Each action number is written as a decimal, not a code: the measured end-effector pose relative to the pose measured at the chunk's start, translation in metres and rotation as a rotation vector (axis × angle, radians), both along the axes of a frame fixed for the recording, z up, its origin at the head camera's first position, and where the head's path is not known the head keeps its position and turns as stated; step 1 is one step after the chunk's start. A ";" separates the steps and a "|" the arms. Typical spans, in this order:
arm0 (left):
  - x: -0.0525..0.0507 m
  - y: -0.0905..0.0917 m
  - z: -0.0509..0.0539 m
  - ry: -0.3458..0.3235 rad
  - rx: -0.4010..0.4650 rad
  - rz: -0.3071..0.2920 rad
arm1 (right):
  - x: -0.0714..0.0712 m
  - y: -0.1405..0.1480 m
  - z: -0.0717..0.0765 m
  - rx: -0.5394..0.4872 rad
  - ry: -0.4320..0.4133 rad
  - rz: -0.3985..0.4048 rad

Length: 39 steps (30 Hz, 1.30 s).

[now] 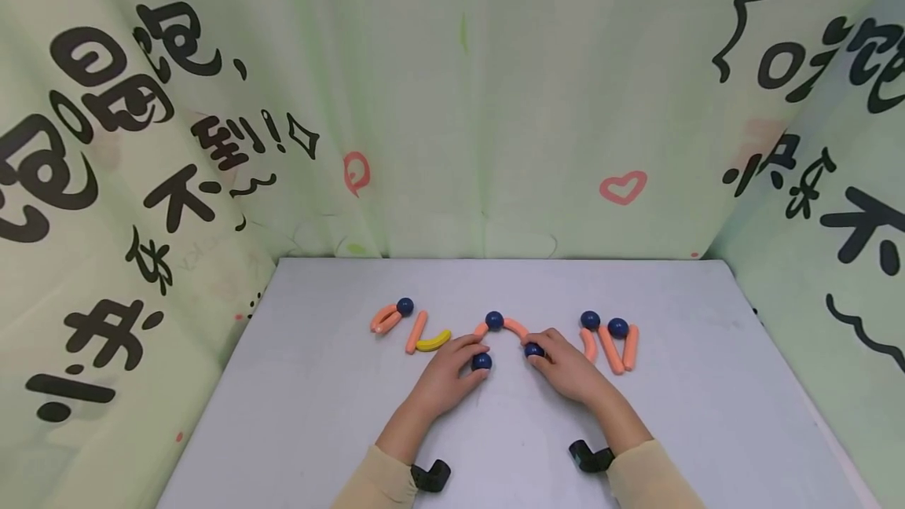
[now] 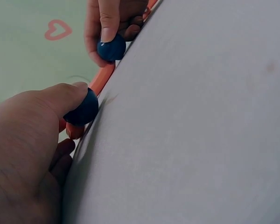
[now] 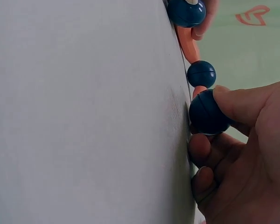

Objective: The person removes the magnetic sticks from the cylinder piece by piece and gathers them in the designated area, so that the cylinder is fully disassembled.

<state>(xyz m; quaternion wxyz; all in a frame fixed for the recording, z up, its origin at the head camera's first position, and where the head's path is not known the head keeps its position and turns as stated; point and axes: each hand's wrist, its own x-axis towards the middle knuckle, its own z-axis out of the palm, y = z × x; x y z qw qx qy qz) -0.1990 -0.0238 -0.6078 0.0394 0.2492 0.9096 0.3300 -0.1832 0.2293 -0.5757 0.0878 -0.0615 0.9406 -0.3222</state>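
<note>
Near the middle of the table, my left hand [image 1: 447,374] pinches a dark blue ball [image 1: 481,361] between thumb and fingers. Another dark blue ball [image 1: 534,349] is gripped by my right hand [image 1: 566,366], its thumb on the near side in the right wrist view [image 3: 209,113]. Between and beyond the hands lies a third blue ball [image 1: 494,320], with a curved orange stick [image 1: 515,327] running from it toward the right-hand ball. On its other side an orange stick [image 1: 480,329] reaches toward the left fingers, which partly hide it.
Left of the hands lie a folded orange piece [image 1: 384,319] with a blue ball [image 1: 405,306], a straight orange stick [image 1: 415,333] and a curved yellow stick [image 1: 434,341]. To the right, blue balls [image 1: 618,327] join orange sticks [image 1: 610,350]. A printed curtain [image 1: 488,140] borders the white table [image 1: 297,383].
</note>
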 end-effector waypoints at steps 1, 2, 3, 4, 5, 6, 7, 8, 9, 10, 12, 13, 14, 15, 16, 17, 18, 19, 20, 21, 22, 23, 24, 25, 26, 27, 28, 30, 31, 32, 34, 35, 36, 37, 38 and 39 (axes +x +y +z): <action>0.000 0.000 0.000 -0.001 -0.002 0.000 | 0.000 0.000 0.000 -0.003 -0.002 0.004; 0.000 0.000 0.000 -0.002 -0.004 -0.001 | 0.000 0.001 0.000 -0.004 -0.005 0.007; 0.001 0.000 0.000 -0.002 -0.006 -0.001 | 0.000 0.001 0.000 -0.005 -0.009 0.010; 0.001 0.000 0.001 -0.001 -0.007 -0.002 | 0.001 0.002 -0.001 -0.007 -0.011 0.011; 0.001 0.000 0.001 0.003 -0.007 -0.002 | 0.001 0.002 -0.001 -0.009 -0.015 0.012; 0.001 0.000 0.001 0.007 -0.009 -0.003 | 0.001 0.003 -0.001 -0.013 -0.019 0.012; 0.001 0.000 0.001 0.012 -0.011 -0.004 | 0.001 0.003 -0.001 -0.018 -0.022 0.014; 0.001 0.000 0.001 0.016 -0.010 -0.005 | 0.001 0.004 -0.001 -0.022 -0.023 0.016; 0.001 0.000 0.001 0.020 -0.011 -0.006 | 0.002 0.005 -0.001 -0.028 -0.024 0.019; 0.001 0.000 0.001 0.023 -0.009 -0.005 | 0.002 0.006 -0.001 -0.032 -0.023 0.021; 0.001 0.000 0.001 0.024 -0.006 -0.006 | 0.003 0.007 -0.001 -0.046 -0.015 0.028; 0.001 0.000 0.001 0.024 -0.003 -0.006 | 0.003 0.008 0.000 -0.050 -0.011 0.028; 0.001 0.000 0.001 0.022 0.000 -0.006 | 0.004 0.009 0.000 -0.052 -0.004 0.027; 0.001 0.000 0.001 0.020 0.002 -0.006 | 0.004 0.011 0.001 -0.056 0.001 0.025; 0.001 0.000 0.001 0.019 0.005 -0.006 | 0.005 0.012 0.001 -0.056 0.010 0.024; 0.001 0.000 0.001 0.018 0.006 -0.005 | 0.005 0.014 0.002 -0.057 0.020 0.020; 0.002 0.000 0.001 0.018 0.006 -0.005 | 0.006 0.015 0.003 -0.059 0.029 0.015; 0.002 0.000 0.001 0.018 0.007 -0.005 | 0.006 0.018 0.005 -0.056 0.041 0.008; 0.002 0.000 0.001 0.018 0.008 -0.004 | 0.007 0.020 0.006 -0.050 0.057 0.002; 0.002 0.000 0.001 0.019 0.007 -0.003 | 0.007 0.023 0.008 -0.043 0.070 -0.002; 0.002 0.000 0.001 0.019 0.006 -0.002 | 0.008 0.026 0.010 -0.033 0.087 -0.010; 0.002 0.000 0.001 0.019 0.005 -0.002 | 0.008 0.029 0.012 -0.027 0.104 -0.015; 0.002 0.000 0.002 0.018 0.004 -0.001 | 0.008 0.033 0.014 -0.020 0.118 -0.021; 0.002 0.000 0.002 0.019 0.003 0.000 | 0.009 0.037 0.018 -0.011 0.135 -0.027; 0.002 0.000 0.002 0.020 0.002 0.001 | 0.009 0.041 0.021 -0.006 0.149 -0.033; 0.002 0.000 0.002 0.022 0.000 0.002 | 0.009 0.046 0.025 -0.007 0.156 -0.041; 0.002 0.000 0.002 0.024 -0.002 0.004 | 0.008 0.050 0.028 -0.011 0.165 -0.050; 0.002 0.000 0.002 0.023 -0.006 0.008 | 0.007 0.060 0.035 -0.010 0.171 -0.073; 0.002 0.000 0.002 0.023 -0.007 0.009 | 0.006 0.065 0.038 -0.018 0.168 -0.086; 0.002 0.000 0.002 0.022 -0.008 0.010 | 0.006 0.070 0.041 -0.021 0.160 -0.103; 0.002 0.000 0.002 0.017 -0.009 0.011 | 0.003 0.081 0.044 -0.022 0.143 -0.131; 0.002 0.000 0.002 0.015 -0.008 0.010 | 0.002 0.087 0.045 -0.022 0.129 -0.145; 0.002 0.000 0.002 0.015 -0.008 0.008 | 0.001 0.092 0.046 -0.025 0.116 -0.159; 0.002 0.000 0.002 0.014 -0.006 0.008 | -0.001 0.098 0.046 -0.022 0.110 -0.171; 0.002 0.000 0.002 0.015 -0.005 0.006 | -0.002 0.104 0.046 -0.012 0.108 -0.184; 0.002 0.000 0.002 0.015 -0.003 0.005 | -0.004 0.110 0.046 -0.001 0.104 -0.197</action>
